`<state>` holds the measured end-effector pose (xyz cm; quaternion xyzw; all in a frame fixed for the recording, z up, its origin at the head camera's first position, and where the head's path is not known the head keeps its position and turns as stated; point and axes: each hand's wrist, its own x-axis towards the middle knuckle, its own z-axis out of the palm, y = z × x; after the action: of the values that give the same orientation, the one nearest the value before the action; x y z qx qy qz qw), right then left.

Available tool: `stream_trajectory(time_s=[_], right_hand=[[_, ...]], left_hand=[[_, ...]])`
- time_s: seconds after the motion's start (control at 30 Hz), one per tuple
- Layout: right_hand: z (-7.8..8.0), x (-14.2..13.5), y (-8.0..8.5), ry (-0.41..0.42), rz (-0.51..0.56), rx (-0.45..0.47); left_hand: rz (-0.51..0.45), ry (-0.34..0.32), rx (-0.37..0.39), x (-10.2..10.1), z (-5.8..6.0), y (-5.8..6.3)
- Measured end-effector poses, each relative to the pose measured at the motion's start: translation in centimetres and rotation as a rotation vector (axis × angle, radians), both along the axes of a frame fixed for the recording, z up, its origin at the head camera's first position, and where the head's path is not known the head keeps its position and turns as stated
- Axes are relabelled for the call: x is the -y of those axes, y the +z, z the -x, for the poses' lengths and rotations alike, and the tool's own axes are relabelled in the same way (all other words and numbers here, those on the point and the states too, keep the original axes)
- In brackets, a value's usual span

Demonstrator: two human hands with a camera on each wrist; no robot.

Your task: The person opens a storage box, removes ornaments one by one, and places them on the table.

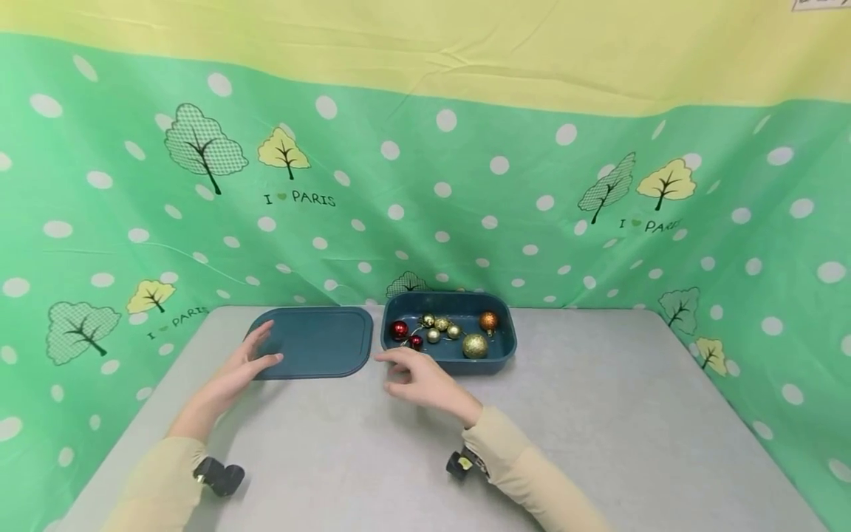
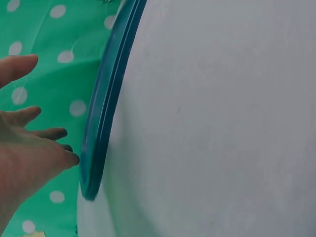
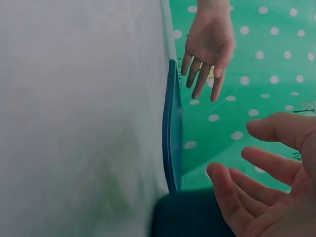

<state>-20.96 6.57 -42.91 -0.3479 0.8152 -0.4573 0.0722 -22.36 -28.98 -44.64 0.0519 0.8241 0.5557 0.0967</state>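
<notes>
A: Quick, where's the lid [image 1: 319, 343]?

B: Flat on the tabletop [image 1: 598, 428], far side, just left of the box [image 1: 500, 362].

A: And the hands?

B: Left hand [image 1: 229, 369] hangs over the lid's left end, fingers spread, holding nothing; looks apart from it. Right hand [image 1: 425, 380] is at the box's near left corner, fingers loosely bent, thumb apart, also holding nothing. Can't tell re: contact w/ the box.

A: Lid wt?

B: Light, I'd guess. Prob plastic, stiff w/ a bit of flex. Smooth top, so poss slippery under a flat palm.

A: Best hold?

B: By the rim, imo: one hand per short end, thumbs on top, fingertips under. It's thin & low, so prob fiddly to get beneath.

A: And the box?

B: Prob rigid, not heavy. Grip the left & right walls, keep it level b/c the baubles [image 1: 442, 324] inside would likely roll.

A: Those fragile?

B: Could be; shells may crack if dropped. Pinch round the middle, gently. The red bauble [image 1: 399, 329] at the left looks glossy, so prob slick; the big gold bauble [image 1: 475, 346], near side, looks rougher, so more grip.
</notes>
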Motion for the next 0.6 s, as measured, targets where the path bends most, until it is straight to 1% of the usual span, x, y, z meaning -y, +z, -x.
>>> stream_trajectory(time_s=[0.17, 0.27, 0.37, 0.43, 0.5, 0.6], right_hand=[[-0.6, -2.1, 0.4, 0.004, 0.02, -0.028], [-0.7, -3.4, 0.6, -0.026, 0.023, -0.075], [-0.6, -4.7, 0.6, -0.085, 0.02, -0.141], [-0.4, -5.6, 0.6, -0.131, 0.027, -0.164], [-0.3, -6.4, 0.7, -0.173, 0.049, -0.16], [-0.2, -7.6, 0.9, -0.226, 0.085, -0.118]], left_hand=[[0.006, -0.026, -0.004, -1.1, 0.5, 0.0], [0.007, -0.04, -0.018, -1.9, 0.8, -0.2], [0.009, -0.056, -0.032, -2.8, 1.1, -0.2], [0.01, -0.067, -0.041, -3.5, 1.3, -0.2], [0.005, -0.078, -0.049, -4.3, 1.5, -0.2], [-0.002, -0.096, -0.069, -5.5, 1.8, -0.3]])
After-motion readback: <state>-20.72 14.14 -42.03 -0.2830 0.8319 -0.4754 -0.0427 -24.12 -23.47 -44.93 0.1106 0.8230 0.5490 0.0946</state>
